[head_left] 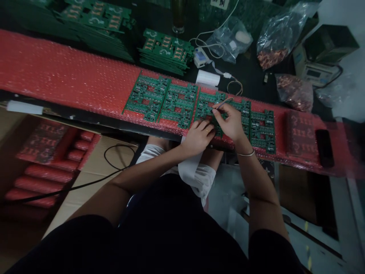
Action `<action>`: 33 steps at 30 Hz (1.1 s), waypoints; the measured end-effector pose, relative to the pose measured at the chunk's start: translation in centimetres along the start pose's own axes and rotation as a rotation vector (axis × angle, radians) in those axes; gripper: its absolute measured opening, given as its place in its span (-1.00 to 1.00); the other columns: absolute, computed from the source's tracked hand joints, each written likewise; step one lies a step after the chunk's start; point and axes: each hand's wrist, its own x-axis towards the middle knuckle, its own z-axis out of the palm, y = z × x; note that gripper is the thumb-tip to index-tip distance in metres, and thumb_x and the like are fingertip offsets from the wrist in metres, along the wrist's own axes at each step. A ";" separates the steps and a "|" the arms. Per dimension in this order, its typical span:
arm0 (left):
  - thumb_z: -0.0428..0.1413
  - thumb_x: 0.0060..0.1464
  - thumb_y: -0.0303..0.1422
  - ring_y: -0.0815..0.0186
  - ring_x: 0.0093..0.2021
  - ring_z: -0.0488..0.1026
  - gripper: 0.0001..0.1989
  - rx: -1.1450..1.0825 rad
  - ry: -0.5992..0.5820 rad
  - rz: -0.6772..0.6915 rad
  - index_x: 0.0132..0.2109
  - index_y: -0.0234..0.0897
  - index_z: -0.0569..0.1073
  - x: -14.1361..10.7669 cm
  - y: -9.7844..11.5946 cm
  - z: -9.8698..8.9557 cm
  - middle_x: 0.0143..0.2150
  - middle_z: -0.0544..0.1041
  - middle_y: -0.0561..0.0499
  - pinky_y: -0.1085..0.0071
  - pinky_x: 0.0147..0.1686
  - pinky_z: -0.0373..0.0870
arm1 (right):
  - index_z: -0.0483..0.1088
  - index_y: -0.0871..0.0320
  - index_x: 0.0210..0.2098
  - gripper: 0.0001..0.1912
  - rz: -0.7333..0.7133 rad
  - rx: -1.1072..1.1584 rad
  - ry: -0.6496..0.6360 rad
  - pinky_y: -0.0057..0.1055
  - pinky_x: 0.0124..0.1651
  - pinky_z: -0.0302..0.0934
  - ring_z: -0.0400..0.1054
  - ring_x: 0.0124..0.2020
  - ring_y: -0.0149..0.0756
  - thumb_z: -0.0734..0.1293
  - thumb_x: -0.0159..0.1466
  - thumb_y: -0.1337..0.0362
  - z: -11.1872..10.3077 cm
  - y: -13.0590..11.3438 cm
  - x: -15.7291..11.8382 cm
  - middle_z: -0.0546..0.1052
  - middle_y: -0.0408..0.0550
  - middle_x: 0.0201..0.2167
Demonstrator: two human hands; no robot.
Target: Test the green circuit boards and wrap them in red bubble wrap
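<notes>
A row of several green circuit boards [178, 105] lies side by side on red bubble wrap. My left hand [196, 137] is at the near edge of the middle circuit board [205, 99], its bent fingers closed over that edge; the thumb is hard to make out. Above the same board, my right hand [230, 121] pinches the end of a thin wire cable [229, 99]. The fingers hide the cable's tip, so I cannot tell whether it touches the board. A white paper strip [190, 167] hangs below my left hand.
Stacked green boards [167, 51] stand behind the row, near a small white device [201, 57] and a white roll [208, 78]. Bags of copper-coloured parts [295, 91] sit at right, with a wrapped pack [301, 133] and a phone [324, 148]. A carton [82, 167] stands lower left.
</notes>
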 end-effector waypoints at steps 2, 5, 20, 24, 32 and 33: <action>0.04 0.40 -0.38 -0.02 0.26 0.40 -0.70 -0.018 0.008 -0.012 0.16 -0.29 0.56 -0.6 0.1 -0.3 0.16 0.58 -0.21 0.02 0.17 0.33 | 0.45 0.05 -0.15 -0.78 -0.034 -0.019 -0.044 -0.19 0.02 0.41 0.52 -0.10 -0.18 0.24 0.45 0.10 0.4 -0.2 0.5 0.64 -0.01 -0.13; 0.07 0.40 -0.34 0.01 0.25 0.41 -0.63 -0.075 0.049 -0.034 0.27 -0.25 0.47 -2.5 0.3 -1.0 0.21 0.54 -0.21 0.03 0.19 0.33 | 0.42 0.03 -0.17 -0.86 -0.077 -0.094 -0.112 -0.14 0.05 0.39 0.49 -0.09 -0.13 0.23 0.43 0.19 0.9 -0.3 1.0 0.61 -0.01 -0.17; 0.04 0.39 -0.35 0.13 -0.02 0.44 -0.77 -0.140 0.109 -0.127 -0.01 -0.22 0.59 -8.1 -0.7 -0.9 -0.03 0.57 -0.15 0.18 -0.02 0.40 | 0.40 0.01 -0.18 -0.86 -0.169 -0.224 -0.216 -0.06 0.06 0.32 0.44 -0.09 -0.03 0.20 0.42 0.24 0.8 -0.6 1.5 0.61 0.00 -0.20; 0.05 0.38 -0.34 0.12 0.01 0.44 -0.77 -0.159 0.073 -0.158 -0.02 -0.21 0.60 -8.0 -0.4 -0.7 -0.03 0.57 -0.14 0.17 -0.01 0.41 | 0.41 0.01 -0.19 -0.84 -0.172 -0.224 -0.225 -0.05 0.06 0.33 0.45 -0.09 -0.04 0.20 0.44 0.21 0.6 -0.6 1.4 0.61 0.00 -0.20; 0.08 0.37 -0.33 0.10 0.01 0.43 -0.79 -0.139 0.092 -0.117 0.01 -0.28 0.58 -7.9 0.1 0.2 -0.03 0.56 -0.16 0.16 0.06 0.42 | 0.44 0.01 -0.14 -0.79 -0.179 -0.189 -0.246 -0.02 0.09 0.31 0.44 -0.06 -0.01 0.18 0.47 0.15 0.8 -0.1 1.4 0.61 0.02 -0.16; 0.09 0.37 -0.33 0.10 0.02 0.43 -0.79 -0.143 0.079 -0.119 0.02 -0.28 0.57 -7.8 0.2 0.4 -0.02 0.55 -0.16 0.15 0.06 0.42 | 0.44 0.01 -0.14 -0.78 -0.180 -0.183 -0.242 -0.02 0.09 0.31 0.44 -0.07 -0.01 0.18 0.47 0.14 0.9 0.0 1.4 0.61 0.02 -0.17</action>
